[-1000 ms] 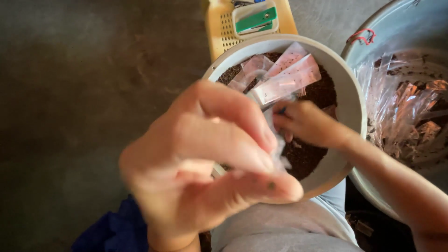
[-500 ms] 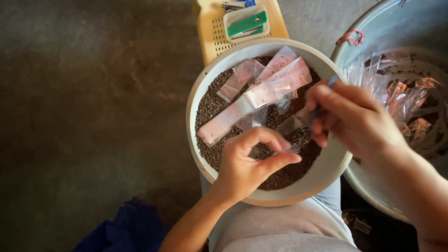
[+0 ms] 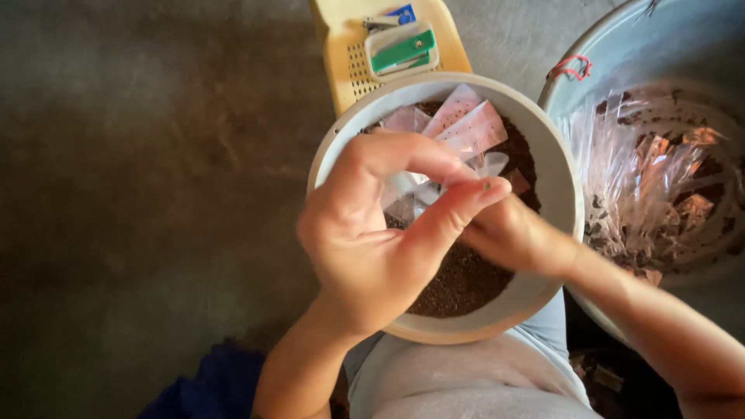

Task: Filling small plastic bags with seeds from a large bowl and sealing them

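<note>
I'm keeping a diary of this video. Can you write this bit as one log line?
left hand: pinching small clear bag | right hand: behind it, grip hidden | below: bowl of brown grains

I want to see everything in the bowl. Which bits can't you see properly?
- Right hand, head view: its fingers hidden behind the left hand.
- Small clear bag: mostly covered by the left hand's fingers.
- Bowl: the middle hidden by both hands.
- Big metal basin: cut off by the right edge.

Pale grey bowl (image 3: 559,178) holds dark brown grains (image 3: 466,279) and clear pinkish packets (image 3: 466,124). Far yellow perforated basket (image 3: 349,54), green-white stapler (image 3: 402,50). Right: grey metal basin (image 3: 660,39), red band (image 3: 570,68).
</note>
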